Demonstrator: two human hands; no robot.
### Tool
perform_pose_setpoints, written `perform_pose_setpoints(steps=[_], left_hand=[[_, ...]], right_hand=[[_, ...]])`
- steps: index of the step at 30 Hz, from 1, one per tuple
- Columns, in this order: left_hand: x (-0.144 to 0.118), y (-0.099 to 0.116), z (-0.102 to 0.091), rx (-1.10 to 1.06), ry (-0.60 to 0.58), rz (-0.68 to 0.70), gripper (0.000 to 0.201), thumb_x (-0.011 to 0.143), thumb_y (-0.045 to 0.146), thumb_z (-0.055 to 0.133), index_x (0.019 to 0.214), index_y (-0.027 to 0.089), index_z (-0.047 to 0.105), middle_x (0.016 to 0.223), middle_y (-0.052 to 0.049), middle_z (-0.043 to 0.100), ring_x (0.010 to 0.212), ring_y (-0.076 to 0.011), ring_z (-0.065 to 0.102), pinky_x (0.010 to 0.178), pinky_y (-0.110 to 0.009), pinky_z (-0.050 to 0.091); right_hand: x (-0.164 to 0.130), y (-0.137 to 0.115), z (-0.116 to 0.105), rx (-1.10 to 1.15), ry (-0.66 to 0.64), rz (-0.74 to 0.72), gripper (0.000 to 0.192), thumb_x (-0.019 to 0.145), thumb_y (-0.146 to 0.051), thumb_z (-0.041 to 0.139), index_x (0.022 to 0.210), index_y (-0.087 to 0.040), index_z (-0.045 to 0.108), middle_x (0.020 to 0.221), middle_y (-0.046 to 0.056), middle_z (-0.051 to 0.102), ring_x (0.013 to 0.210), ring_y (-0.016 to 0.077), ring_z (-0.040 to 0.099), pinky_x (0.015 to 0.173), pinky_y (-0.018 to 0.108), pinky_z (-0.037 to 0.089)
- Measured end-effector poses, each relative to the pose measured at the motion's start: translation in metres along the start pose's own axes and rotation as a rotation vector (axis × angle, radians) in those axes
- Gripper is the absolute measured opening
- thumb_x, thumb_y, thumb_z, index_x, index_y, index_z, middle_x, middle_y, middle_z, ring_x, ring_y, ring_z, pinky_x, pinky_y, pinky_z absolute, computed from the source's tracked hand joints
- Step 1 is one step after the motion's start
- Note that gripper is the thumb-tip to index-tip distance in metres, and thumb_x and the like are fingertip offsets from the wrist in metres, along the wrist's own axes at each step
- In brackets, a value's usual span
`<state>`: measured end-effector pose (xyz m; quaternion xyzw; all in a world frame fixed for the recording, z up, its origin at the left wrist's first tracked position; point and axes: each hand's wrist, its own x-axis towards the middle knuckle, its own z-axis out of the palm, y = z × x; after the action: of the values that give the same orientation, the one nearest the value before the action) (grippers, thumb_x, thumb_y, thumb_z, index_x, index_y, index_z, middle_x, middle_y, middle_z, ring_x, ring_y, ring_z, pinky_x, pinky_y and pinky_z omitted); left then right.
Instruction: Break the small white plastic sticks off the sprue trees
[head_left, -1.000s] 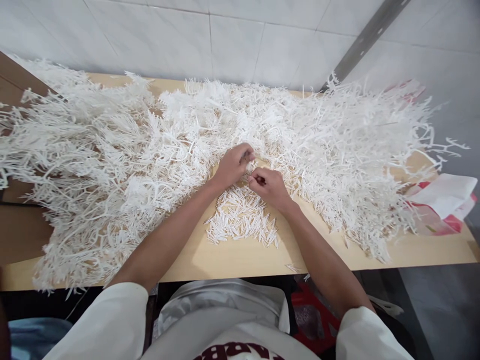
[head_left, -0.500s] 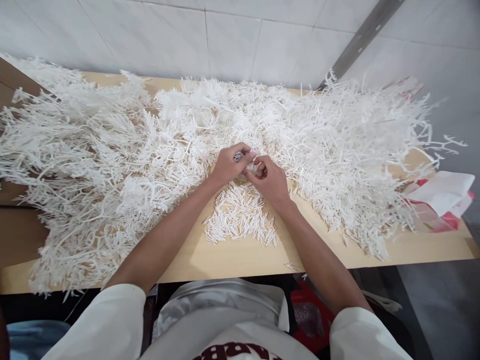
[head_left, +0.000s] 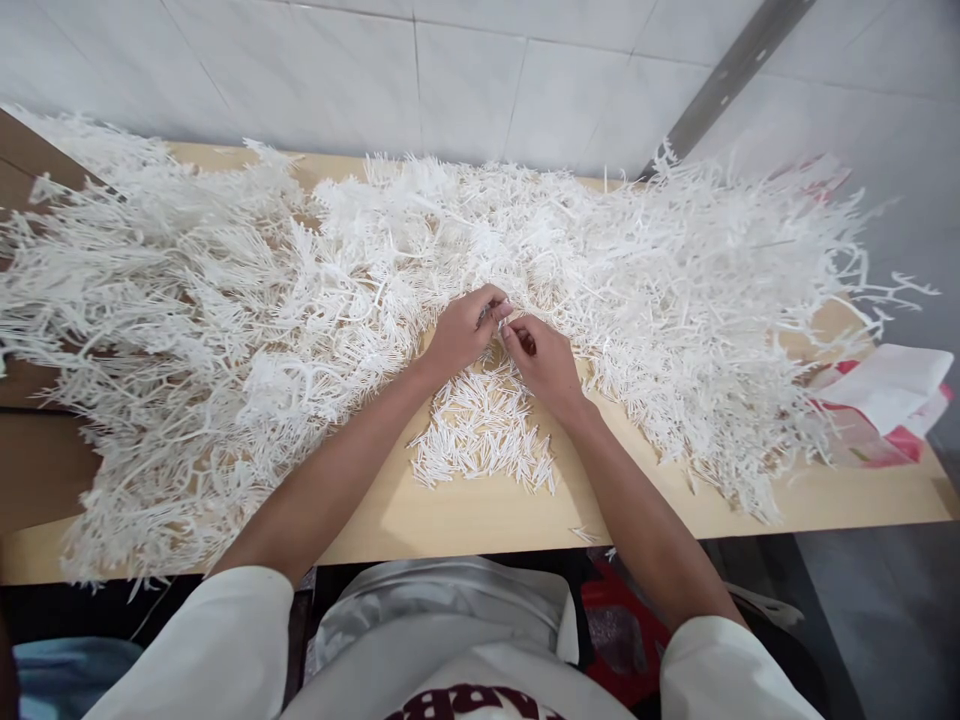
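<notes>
Both hands meet in the middle of the table, above a small heap of short white plastic pieces [head_left: 480,425]. My left hand [head_left: 466,328] is closed, its thumb and fingers pinched on a white plastic sprig that is mostly hidden. My right hand [head_left: 547,362] is pinched too, its thumb and forefinger at the same sprig close to the left fingertips. Around and beyond the hands spreads a thick mass of white branched plastic sprigs [head_left: 352,290], with thin tips and thicker stems.
Brown cardboard [head_left: 45,470] stands at the left edge. A white and pink plastic bag [head_left: 892,400] lies at the right end of the wooden table [head_left: 465,520]. A tiled wall [head_left: 480,90] with a grey metal strip [head_left: 720,95] rises behind. A few loose pieces lie near the front edge.
My right fingertips have closed in toward the left ones, and the gap between them has narrowed. The left fingers have curled slightly, and less of the white pieces shows between the hands.
</notes>
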<state>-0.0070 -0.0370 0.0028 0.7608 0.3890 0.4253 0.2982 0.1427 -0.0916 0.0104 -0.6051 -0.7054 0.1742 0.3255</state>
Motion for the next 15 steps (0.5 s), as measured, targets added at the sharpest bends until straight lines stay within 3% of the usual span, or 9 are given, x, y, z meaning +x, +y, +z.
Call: perform_pose_setpoints(steps=[4, 8, 15], left_hand=[[-0.0025, 0.0011, 0.0004, 0.043, -0.042, 0.067, 0.038, 0.095, 0.054, 0.041, 0.082, 0.021, 0.056, 0.076, -0.001, 0.061, 0.068, -0.0127, 0.053, 0.066, -0.028, 0.041], [-0.0039, 0.0024, -0.0004, 0.031, -0.091, 0.104, 0.038, 0.095, 0.053, 0.040, 0.083, 0.021, 0.056, 0.073, -0.001, 0.060, 0.065, -0.0120, 0.051, 0.065, -0.027, 0.040], [-0.0032, 0.0002, 0.0004, 0.064, -0.076, 0.098, 0.032, 0.096, 0.046, 0.041, 0.082, 0.021, 0.055, 0.075, -0.001, 0.061, 0.067, -0.0123, 0.052, 0.065, -0.027, 0.039]], right_hand=[[0.0002, -0.0017, -0.0002, 0.048, 0.000, 0.061, 0.016, 0.081, -0.030, 0.057, 0.069, -0.022, 0.049, 0.058, -0.005, 0.050, 0.053, 0.0096, 0.041, 0.056, 0.026, 0.032], [0.0003, -0.0028, -0.0018, 0.101, 0.030, 0.130, 0.014, 0.074, -0.026, 0.059, 0.066, -0.022, 0.047, 0.053, -0.007, 0.044, 0.050, 0.0090, 0.038, 0.053, 0.025, 0.031], [-0.0001, 0.0031, 0.0012, -0.069, -0.043, -0.020, 0.017, 0.082, -0.028, 0.052, 0.067, -0.022, 0.046, 0.058, -0.004, 0.048, 0.053, 0.0105, 0.039, 0.056, 0.027, 0.029]])
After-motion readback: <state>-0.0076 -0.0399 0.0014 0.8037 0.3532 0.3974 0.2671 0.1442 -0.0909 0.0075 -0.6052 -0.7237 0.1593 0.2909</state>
